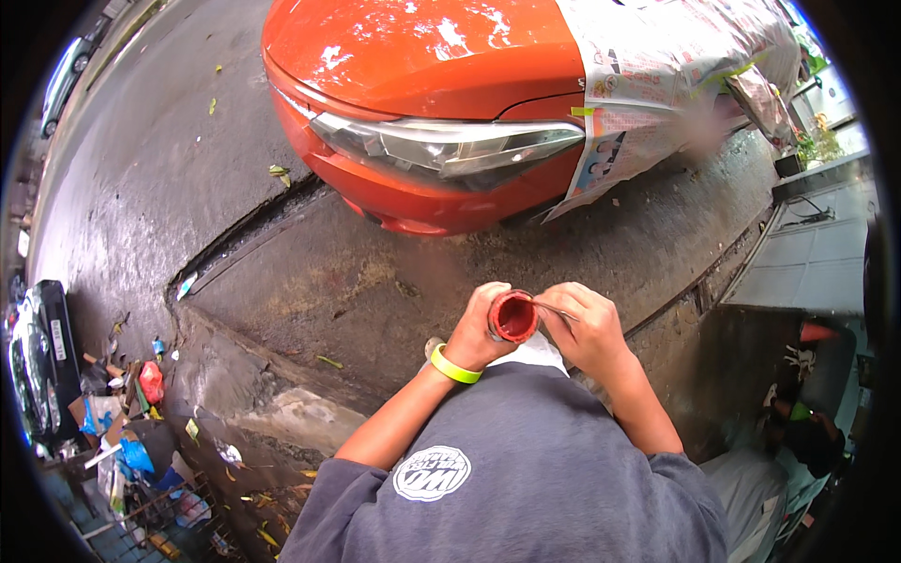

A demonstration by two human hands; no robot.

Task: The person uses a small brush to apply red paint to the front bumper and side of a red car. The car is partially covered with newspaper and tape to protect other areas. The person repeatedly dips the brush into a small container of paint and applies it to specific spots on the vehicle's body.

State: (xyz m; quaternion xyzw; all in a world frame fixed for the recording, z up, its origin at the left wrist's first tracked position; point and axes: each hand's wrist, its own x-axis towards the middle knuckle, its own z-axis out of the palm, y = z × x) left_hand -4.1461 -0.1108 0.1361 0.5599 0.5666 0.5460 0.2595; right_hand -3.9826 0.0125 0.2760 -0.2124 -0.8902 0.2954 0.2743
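In front of my body, my left hand (pixel 474 328) is wrapped round a small open can (pixel 513 316) with red paint-like stuff inside and smeared on its rim. My right hand (pixel 589 324) pinches a thin stick (pixel 557 309), whose far end reaches over the can's rim. I cannot make out how deep that end goes. Beyond both hands stands an orange-red car (pixel 422 66), its headlight (pixel 450 148) facing me. Newspaper sheets (pixel 648 84) cover the car's right part, held at the edge by yellow-green tape (pixel 584 112). Neither hand touches the car.
Wet concrete ground (pixel 347 272) has a narrow drain gap (pixel 249 225) running across it. A rubbish heap (pixel 131 450) lies at the lower left, beside a dark car part with a plate (pixel 58 340). Pale panels (pixel 817 253) line the right, with a person (pixel 812 436) lower down.
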